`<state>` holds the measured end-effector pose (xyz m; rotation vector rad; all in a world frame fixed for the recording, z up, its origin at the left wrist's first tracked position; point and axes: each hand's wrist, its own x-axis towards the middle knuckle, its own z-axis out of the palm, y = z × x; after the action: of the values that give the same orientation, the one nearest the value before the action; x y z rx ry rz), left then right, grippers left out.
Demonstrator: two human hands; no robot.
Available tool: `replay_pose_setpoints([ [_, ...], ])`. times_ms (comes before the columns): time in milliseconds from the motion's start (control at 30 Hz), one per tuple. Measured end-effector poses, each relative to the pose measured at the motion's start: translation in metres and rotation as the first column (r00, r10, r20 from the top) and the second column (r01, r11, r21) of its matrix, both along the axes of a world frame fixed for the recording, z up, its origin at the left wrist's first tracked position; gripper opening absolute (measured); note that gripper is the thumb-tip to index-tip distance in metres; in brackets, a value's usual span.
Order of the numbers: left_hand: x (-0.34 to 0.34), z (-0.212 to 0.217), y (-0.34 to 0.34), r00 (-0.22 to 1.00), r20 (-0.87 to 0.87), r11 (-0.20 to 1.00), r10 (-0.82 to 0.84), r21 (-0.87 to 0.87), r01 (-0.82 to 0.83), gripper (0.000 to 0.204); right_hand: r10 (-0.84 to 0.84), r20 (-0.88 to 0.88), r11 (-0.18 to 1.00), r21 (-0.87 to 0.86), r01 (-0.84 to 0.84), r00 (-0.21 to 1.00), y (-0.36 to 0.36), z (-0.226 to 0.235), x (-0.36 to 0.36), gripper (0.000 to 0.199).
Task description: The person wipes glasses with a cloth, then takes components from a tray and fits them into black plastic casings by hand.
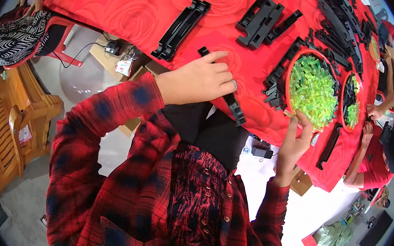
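Diagonally, 1 black strip [232, 107], far end leftward, gripped by left hand [201, 78]; right hand [297, 142], hold unclear

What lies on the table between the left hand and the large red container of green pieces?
The head view shows red cloth, then black parts beside the container.

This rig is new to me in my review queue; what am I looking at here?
There is no machine, just a person working bare-handed. The single picture comes from a wide fisheye camera worn on their head, looking down, so straight edges bend. The left hand holds a long black strip. The right hand is at the near edge of a red basket of green pieces; whether it pinches one is unclear. More black parts lie on the red tablecloth.
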<state>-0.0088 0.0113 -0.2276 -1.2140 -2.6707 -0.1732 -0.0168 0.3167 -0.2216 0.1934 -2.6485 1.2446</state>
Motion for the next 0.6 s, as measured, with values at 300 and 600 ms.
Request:
replay_pose_setpoints([
  [300,0.023,-0.037,0.029,0.876,0.224,0.826,0.427,0.298,-0.479,0.038,0.251,-0.013,0.968,0.014,-0.251,0.968,-0.059,0.001,-0.003,0.012],
  [600,0.041,-0.034,0.021,0.736,0.347,0.695,0.581,0.259,-0.671,0.044,0.45,-0.229,0.874,0.31,-0.373,0.863,-0.084,-0.031,-0.019,0.014],
])
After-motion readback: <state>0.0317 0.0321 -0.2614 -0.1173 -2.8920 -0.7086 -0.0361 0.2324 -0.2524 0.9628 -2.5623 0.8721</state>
